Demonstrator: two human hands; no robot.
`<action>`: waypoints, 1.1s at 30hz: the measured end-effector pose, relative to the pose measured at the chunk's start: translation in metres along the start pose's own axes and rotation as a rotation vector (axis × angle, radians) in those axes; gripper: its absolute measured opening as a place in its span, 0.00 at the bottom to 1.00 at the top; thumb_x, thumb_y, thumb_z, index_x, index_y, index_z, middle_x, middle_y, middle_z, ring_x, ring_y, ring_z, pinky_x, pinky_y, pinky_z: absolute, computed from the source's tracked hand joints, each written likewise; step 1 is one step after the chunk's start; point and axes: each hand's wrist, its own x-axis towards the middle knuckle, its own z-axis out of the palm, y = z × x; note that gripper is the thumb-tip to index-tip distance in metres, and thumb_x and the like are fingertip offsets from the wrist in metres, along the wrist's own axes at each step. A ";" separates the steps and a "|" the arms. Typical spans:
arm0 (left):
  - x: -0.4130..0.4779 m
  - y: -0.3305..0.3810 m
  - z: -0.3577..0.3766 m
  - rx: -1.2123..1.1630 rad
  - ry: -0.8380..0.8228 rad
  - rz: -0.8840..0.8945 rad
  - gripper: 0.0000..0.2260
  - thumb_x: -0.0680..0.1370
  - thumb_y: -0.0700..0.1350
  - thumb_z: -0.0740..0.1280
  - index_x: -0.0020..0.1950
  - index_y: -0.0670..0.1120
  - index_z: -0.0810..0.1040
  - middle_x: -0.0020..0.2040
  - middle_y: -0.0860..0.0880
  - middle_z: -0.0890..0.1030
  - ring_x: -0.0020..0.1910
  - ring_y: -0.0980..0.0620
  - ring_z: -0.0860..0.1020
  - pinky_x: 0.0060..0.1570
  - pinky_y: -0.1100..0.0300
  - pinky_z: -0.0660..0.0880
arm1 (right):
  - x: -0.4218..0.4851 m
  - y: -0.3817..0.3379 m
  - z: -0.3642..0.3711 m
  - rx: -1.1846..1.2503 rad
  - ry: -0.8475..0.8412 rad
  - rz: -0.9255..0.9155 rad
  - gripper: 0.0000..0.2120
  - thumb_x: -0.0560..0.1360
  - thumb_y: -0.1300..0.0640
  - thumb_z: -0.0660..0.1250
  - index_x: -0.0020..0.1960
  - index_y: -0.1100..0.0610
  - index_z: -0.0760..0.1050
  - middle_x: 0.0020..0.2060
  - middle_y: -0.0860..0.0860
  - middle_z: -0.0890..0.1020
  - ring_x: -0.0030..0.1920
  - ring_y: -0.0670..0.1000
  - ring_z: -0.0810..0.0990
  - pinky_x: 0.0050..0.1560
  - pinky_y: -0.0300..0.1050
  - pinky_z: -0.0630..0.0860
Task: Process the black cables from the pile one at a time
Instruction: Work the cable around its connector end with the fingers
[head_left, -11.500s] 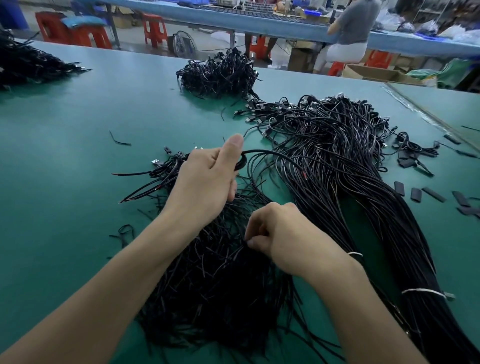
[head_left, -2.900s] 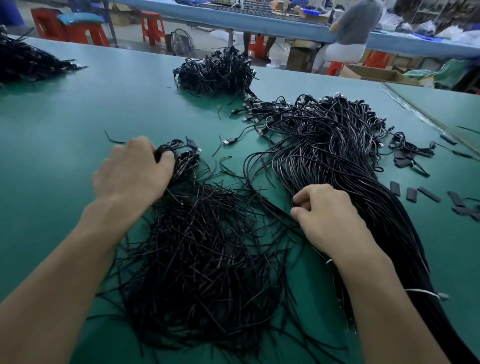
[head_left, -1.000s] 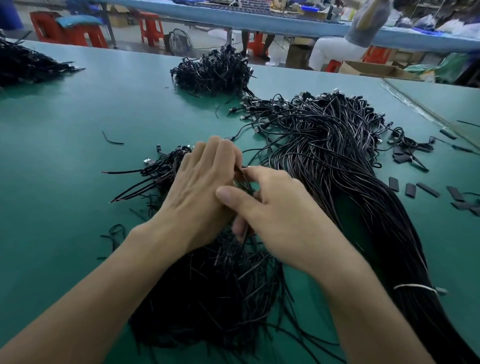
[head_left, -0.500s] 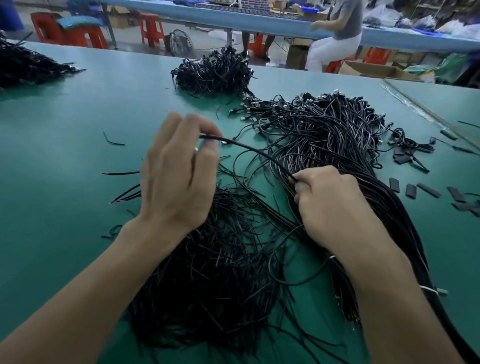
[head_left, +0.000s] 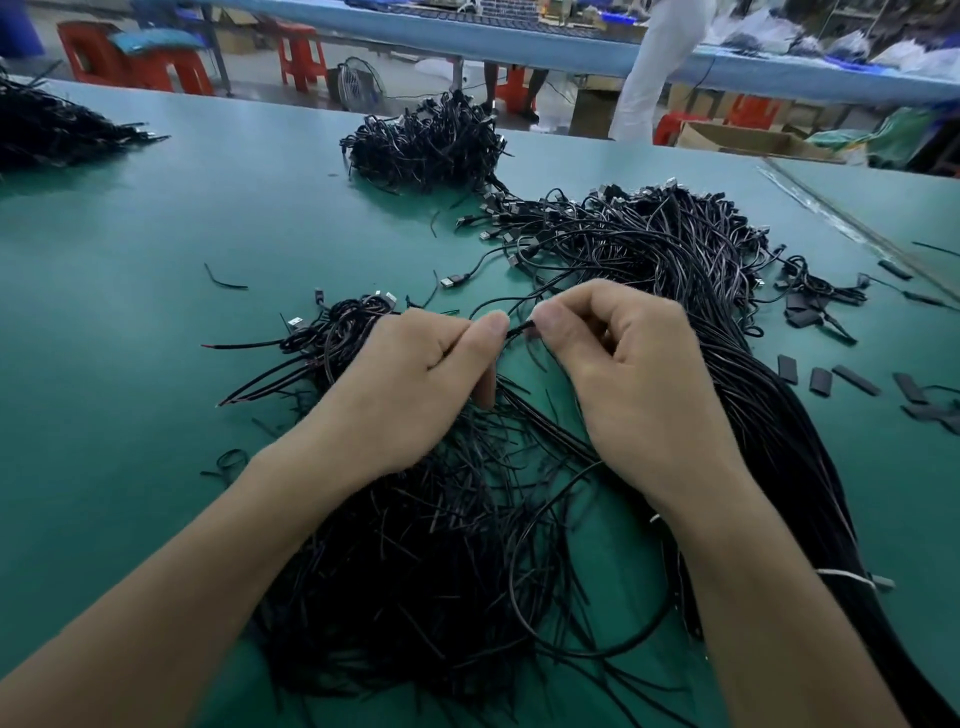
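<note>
My left hand (head_left: 410, 384) and my right hand (head_left: 628, 374) meet over the middle of the green table (head_left: 130, 312). Between the two thumbs and forefingers both pinch one black cable (head_left: 519, 329). The rest of that cable loops down under my right wrist. A long bundle of black cables with USB plugs (head_left: 675, 260) lies to the right, its near end bound by a white tie (head_left: 844, 576). Beneath my forearms spreads a loose heap of short black cable pieces (head_left: 426, 571). Coiled cables (head_left: 337, 332) lie just left of my left hand.
Another tangled heap of cables (head_left: 426, 140) sits at the far middle, and one more (head_left: 47, 130) at the far left. Short black sleeve pieces (head_left: 821, 379) are scattered at the right. A person in white (head_left: 654, 67) stands beyond the table by red stools (head_left: 135, 60).
My hands were apart half a second ago with a cable stretched between them. They have come together and now pinch the cable at one spot. The person behind has stood up.
</note>
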 end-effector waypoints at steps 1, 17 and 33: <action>0.000 0.003 -0.001 -0.107 -0.074 -0.032 0.27 0.83 0.60 0.56 0.32 0.47 0.80 0.21 0.51 0.65 0.21 0.54 0.63 0.25 0.60 0.63 | 0.001 0.000 -0.001 0.038 0.021 -0.021 0.07 0.80 0.53 0.68 0.45 0.52 0.82 0.33 0.49 0.81 0.31 0.49 0.76 0.33 0.49 0.75; 0.009 0.017 -0.013 -1.350 0.013 -0.306 0.18 0.85 0.49 0.54 0.62 0.43 0.80 0.29 0.54 0.68 0.27 0.58 0.66 0.26 0.67 0.68 | -0.009 -0.012 0.016 -0.179 -0.422 0.050 0.17 0.83 0.53 0.61 0.36 0.56 0.73 0.25 0.48 0.71 0.21 0.45 0.64 0.22 0.36 0.61; -0.007 0.023 -0.001 -0.519 -0.352 -0.179 0.21 0.83 0.53 0.56 0.36 0.50 0.80 0.21 0.54 0.67 0.18 0.58 0.61 0.21 0.68 0.61 | 0.002 0.000 -0.019 0.260 -0.001 -0.041 0.09 0.68 0.48 0.76 0.39 0.52 0.81 0.26 0.43 0.76 0.24 0.41 0.69 0.25 0.31 0.67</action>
